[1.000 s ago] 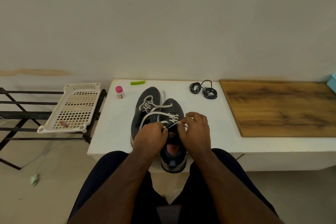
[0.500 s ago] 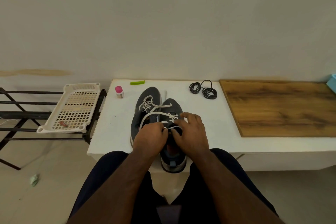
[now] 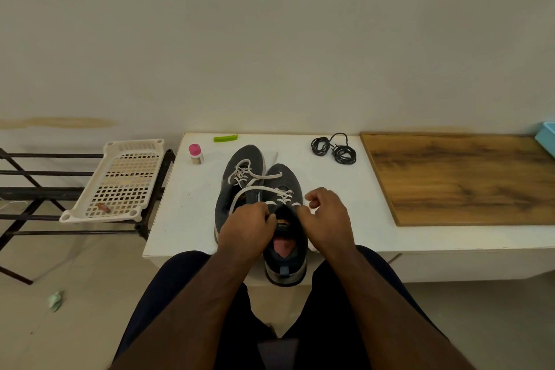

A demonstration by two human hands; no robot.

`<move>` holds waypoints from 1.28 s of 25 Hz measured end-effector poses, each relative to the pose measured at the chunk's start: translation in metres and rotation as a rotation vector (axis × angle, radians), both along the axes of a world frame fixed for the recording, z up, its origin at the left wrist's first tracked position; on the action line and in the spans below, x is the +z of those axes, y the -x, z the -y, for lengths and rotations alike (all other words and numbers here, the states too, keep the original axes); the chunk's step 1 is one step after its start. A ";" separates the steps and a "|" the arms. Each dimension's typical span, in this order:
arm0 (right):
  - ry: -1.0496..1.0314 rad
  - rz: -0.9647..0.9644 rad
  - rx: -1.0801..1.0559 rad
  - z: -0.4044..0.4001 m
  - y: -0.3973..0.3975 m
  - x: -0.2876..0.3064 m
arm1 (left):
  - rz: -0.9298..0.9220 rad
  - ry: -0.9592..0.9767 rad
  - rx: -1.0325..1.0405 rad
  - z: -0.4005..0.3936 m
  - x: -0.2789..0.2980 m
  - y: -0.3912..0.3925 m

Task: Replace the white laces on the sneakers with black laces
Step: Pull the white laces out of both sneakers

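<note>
Two dark grey sneakers with white laces stand side by side on the white table (image 3: pixel 186 213). The left sneaker (image 3: pixel 240 171) is laced. The right sneaker (image 3: pixel 285 189) has its heel over the table's front edge and its upper eyelets unlaced. My left hand (image 3: pixel 246 228) grips the collar on its left side, where a loose loop of white lace (image 3: pixel 255 189) ends. My right hand (image 3: pixel 327 216) pinches the other lace end to the right of the tongue. Coiled black laces (image 3: pixel 335 149) lie at the back of the table.
A small pink-capped bottle (image 3: pixel 195 154) and a green strip (image 3: pixel 225 138) sit at the table's back left. A wooden board (image 3: pixel 468 177) covers the right part. A white perforated tray (image 3: pixel 120 180) rests on a black rack to the left.
My right hand has moved right and away from the sneaker's tongue, drawing the white lace out. The shoe's opening and pink insole show again. My left hand stays put.
</note>
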State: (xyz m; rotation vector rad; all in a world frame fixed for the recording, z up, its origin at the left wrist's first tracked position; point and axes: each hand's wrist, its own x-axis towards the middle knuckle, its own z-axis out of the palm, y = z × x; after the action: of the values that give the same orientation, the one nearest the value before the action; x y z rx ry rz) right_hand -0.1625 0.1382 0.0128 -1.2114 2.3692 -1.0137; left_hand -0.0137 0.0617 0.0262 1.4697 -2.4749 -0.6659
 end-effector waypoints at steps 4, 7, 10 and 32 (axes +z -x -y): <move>-0.242 -0.101 0.117 0.003 -0.015 0.001 | 0.021 -0.001 -0.022 -0.003 0.003 0.000; -0.276 -0.090 0.057 0.002 -0.008 0.000 | 0.072 -0.041 0.020 0.002 0.004 -0.006; -0.271 0.006 0.013 -0.006 0.003 0.000 | 0.130 -0.092 0.026 0.006 0.009 -0.013; -0.139 0.068 -0.006 -0.002 -0.016 -0.018 | -0.277 0.101 -0.014 0.025 -0.003 0.011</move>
State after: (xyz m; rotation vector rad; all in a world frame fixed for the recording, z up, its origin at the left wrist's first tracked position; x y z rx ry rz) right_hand -0.1468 0.1405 -0.0051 -1.1031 2.3492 -0.8621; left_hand -0.0248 0.0371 0.0236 1.2332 -2.2734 -0.6842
